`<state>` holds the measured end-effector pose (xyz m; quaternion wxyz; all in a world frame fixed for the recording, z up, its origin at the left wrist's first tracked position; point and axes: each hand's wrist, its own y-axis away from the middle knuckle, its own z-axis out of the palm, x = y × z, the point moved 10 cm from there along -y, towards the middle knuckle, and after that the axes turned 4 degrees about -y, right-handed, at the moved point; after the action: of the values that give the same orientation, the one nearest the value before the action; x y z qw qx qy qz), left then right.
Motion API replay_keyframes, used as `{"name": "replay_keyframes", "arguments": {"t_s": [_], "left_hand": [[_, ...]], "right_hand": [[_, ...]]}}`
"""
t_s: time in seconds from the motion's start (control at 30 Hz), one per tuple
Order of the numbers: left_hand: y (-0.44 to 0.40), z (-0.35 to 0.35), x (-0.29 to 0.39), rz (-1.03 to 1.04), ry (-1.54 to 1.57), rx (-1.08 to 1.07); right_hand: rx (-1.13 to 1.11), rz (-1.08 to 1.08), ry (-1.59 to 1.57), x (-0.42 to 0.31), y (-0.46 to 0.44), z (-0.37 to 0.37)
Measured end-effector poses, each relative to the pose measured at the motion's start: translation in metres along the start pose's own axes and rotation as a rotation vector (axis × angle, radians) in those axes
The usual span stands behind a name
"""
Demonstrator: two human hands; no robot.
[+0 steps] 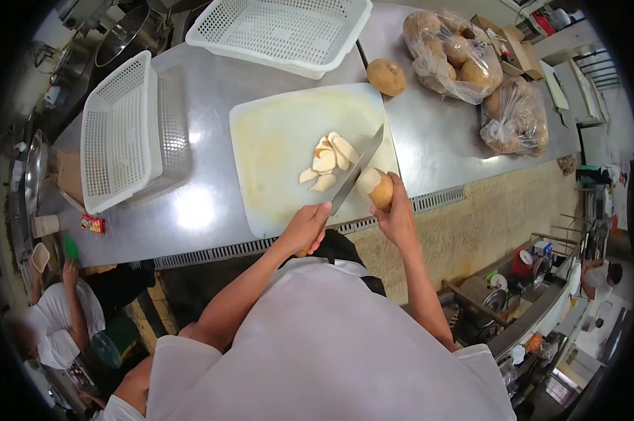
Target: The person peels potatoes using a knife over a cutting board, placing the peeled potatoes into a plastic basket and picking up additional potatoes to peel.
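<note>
My left hand is wrapped round the handle of a large kitchen knife. Its blade points up and to the right over the cutting board. In my right hand is a brown tuber, its upper end cut to pale flesh. The blade lies close beside that cut end; whether they touch I cannot tell. Several pale cut slices, some edged with brown skin, lie in a loose pile on the board, left of the blade. My right palm is partly hidden behind the tuber.
A whole tuber sits by the board's top right corner. Plastic bags of tubers lie farther right. White perforated baskets stand behind and left on the steel table. Another person is at the lower left, near a cup.
</note>
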<state>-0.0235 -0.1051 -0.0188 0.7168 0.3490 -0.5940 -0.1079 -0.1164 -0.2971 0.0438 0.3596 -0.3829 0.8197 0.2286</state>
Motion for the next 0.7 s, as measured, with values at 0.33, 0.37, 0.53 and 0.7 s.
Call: {"name": "replay_keyframes", "arguments": {"t_s": [0.33, 0.37, 0.53, 0.7], "left_hand": [[0.049, -0.050, -0.015, -0.112, -0.065, 0.184], [0.059, -0.048, 0.001, -0.070, -0.176, 0.207], [0.117, -0.032, 0.071, 0.242, -0.577, 0.257], [0.126, -0.018, 0.070, 0.116, -0.786, 0.192]], "right_hand": [[-0.071, -0.027, -0.203, -0.006, -0.028, 0.006], [-0.069, -0.024, -0.049, -0.015, -0.026, 0.009], [-0.030, -0.011, 0.124, 0.002, -0.024, 0.018], [-0.074, -0.094, 0.177, 0.002, -0.023, 0.024]]}}
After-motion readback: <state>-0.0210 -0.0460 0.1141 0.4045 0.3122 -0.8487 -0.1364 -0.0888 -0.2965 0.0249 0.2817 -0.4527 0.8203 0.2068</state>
